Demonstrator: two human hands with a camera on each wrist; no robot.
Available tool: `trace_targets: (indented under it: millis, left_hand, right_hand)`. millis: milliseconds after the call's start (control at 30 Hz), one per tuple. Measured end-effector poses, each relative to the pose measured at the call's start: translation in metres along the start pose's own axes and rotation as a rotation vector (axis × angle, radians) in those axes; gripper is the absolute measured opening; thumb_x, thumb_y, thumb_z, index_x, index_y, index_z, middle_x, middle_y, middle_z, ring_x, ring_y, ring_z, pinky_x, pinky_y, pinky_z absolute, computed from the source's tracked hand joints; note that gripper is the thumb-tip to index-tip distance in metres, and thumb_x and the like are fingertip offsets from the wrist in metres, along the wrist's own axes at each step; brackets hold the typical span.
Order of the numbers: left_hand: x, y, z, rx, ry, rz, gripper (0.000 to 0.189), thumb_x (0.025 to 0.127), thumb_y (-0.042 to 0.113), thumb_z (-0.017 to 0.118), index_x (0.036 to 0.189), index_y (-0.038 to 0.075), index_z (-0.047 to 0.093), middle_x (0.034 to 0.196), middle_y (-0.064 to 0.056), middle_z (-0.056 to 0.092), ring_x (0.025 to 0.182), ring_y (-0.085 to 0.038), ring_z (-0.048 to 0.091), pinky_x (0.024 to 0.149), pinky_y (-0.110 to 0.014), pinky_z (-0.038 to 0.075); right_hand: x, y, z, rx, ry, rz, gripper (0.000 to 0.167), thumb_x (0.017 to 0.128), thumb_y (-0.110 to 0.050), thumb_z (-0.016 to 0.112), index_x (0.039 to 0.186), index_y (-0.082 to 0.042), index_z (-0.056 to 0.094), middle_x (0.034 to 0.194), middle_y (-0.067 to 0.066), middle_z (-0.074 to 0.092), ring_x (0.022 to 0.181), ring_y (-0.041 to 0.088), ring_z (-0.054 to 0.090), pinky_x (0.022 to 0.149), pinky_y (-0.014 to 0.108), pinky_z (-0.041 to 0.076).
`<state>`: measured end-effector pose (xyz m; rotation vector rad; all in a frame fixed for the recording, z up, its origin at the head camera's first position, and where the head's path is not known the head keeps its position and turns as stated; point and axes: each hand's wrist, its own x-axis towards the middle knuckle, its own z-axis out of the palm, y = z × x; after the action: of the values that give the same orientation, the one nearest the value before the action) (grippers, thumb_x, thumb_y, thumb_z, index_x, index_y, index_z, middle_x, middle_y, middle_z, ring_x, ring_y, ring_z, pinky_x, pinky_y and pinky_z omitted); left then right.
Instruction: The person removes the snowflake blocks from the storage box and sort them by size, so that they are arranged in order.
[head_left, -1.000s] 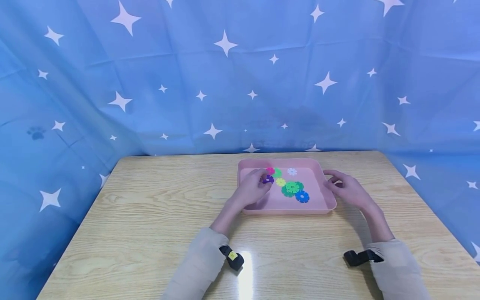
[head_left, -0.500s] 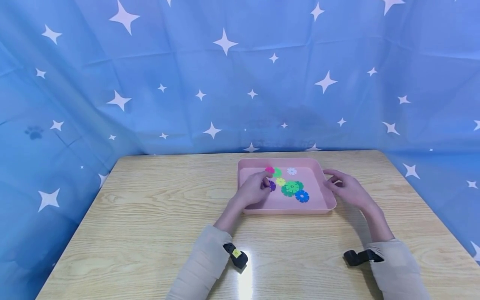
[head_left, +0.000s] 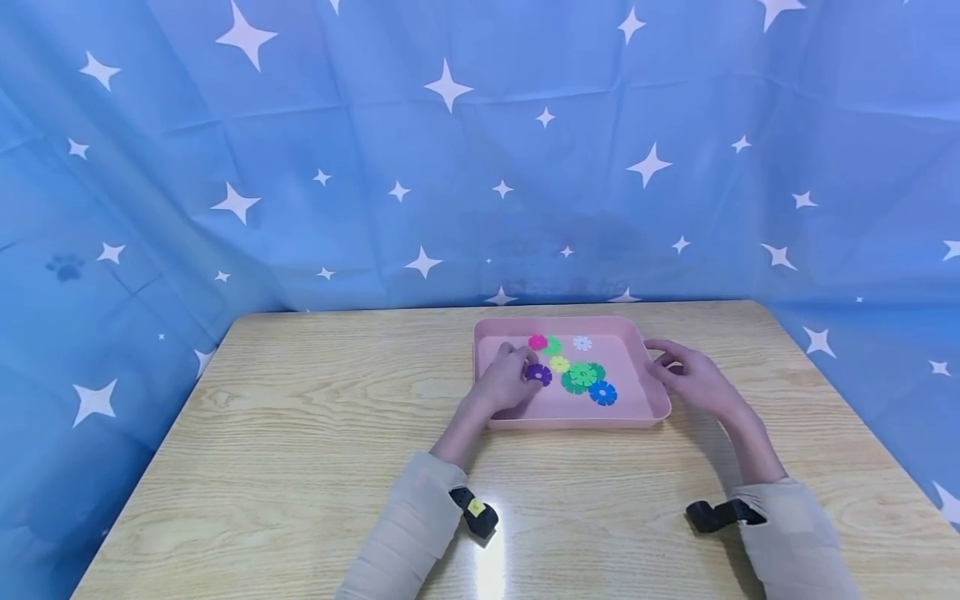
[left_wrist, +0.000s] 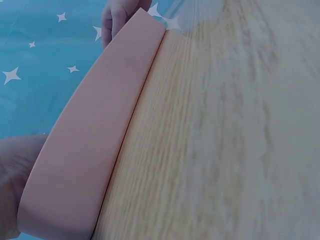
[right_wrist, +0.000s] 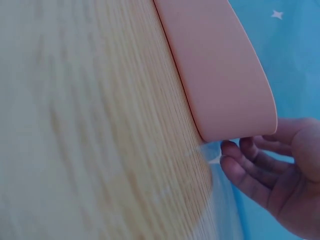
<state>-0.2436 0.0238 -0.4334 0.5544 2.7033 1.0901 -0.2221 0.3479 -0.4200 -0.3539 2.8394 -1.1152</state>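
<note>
A shallow pink tray point(head_left: 570, 422) holds several flat, notched snowflake discs. My left hand point(head_left: 504, 382) reaches over its left side, thumb and fingertips pinching the edge of a purple snowflake disc point(head_left: 542, 377). In the left wrist view the tray's front wall point(left_wrist: 90, 120) hides the fingers of that left hand point(left_wrist: 15, 170). At the tray's right side, my right hand point(head_left: 693, 379) holds the side wall. The right wrist view has curled fingers point(right_wrist: 247, 182) of the right hand outside the tray, with the thumb up at the rim.
Inside the tray lie a pink disc point(head_left: 537, 342), a yellow disc point(head_left: 559, 364), a white disc point(head_left: 582, 342), a blue disc point(head_left: 603, 393) and overlapping green discs point(head_left: 582, 374). The tray stands on a wooden table point(head_left: 337, 400) before a blue star-patterned curtain point(head_left: 450, 167).
My left hand has come toward the front of the tray with the purple snowflake disc, which now shows more fully. The right hand stays at the tray's right side.
</note>
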Motion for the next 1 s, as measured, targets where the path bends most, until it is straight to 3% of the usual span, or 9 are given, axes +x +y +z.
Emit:
trace_targets:
  millis: [200, 400, 767, 1000]
  left_hand:
    - [0.002, -0.001, 0.0, -0.016, -0.003, 0.028, 0.031, 0.092, 0.013, 0.073, 0.12, 0.008, 0.059, 0.111, -0.005, 0.056, 0.099, -0.018, 0.055, 0.092, -0.029, 0.049]
    - [0.003, -0.002, -0.001, -0.139, 0.001, 0.065, 0.023, 0.094, 0.004, 0.069, 0.111, 0.013, 0.056, 0.094, -0.002, 0.063, 0.088, -0.016, 0.059, 0.08, -0.027, 0.05]
    - [0.0, -0.002, -0.009, -0.293, 0.137, 0.113, 0.023, 0.097, 0.001, 0.064, 0.116, 0.014, 0.063, 0.097, -0.004, 0.065, 0.086, -0.015, 0.06, 0.079, -0.026, 0.052]
    - [-0.005, -0.002, -0.02, -0.367, 0.177, 0.132, 0.026, 0.097, 0.001, 0.065, 0.121, 0.011, 0.065, 0.098, -0.004, 0.063, 0.085, -0.017, 0.06, 0.077, -0.026, 0.054]
  right_hand:
    - [0.0, 0.0, 0.001, -0.006, 0.004, 0.013, 0.05, 0.106, -0.026, 0.054, 0.146, 0.003, 0.045, 0.108, 0.019, 0.064, 0.091, 0.028, 0.064, 0.071, 0.031, 0.053]
    - [0.0, 0.0, 0.001, -0.013, 0.007, 0.018, 0.05, 0.106, -0.026, 0.054, 0.146, 0.002, 0.045, 0.108, 0.019, 0.063, 0.093, 0.03, 0.064, 0.071, 0.029, 0.053]
    - [0.001, 0.0, 0.002, -0.006, 0.003, 0.002, 0.052, 0.107, -0.026, 0.053, 0.148, 0.004, 0.043, 0.109, 0.021, 0.064, 0.094, 0.031, 0.065, 0.071, 0.03, 0.054]
    - [-0.002, -0.002, 0.003, -0.011, 0.008, -0.006, 0.051, 0.107, -0.025, 0.053, 0.147, 0.004, 0.043, 0.104, 0.019, 0.064, 0.087, 0.025, 0.064, 0.068, 0.029, 0.053]
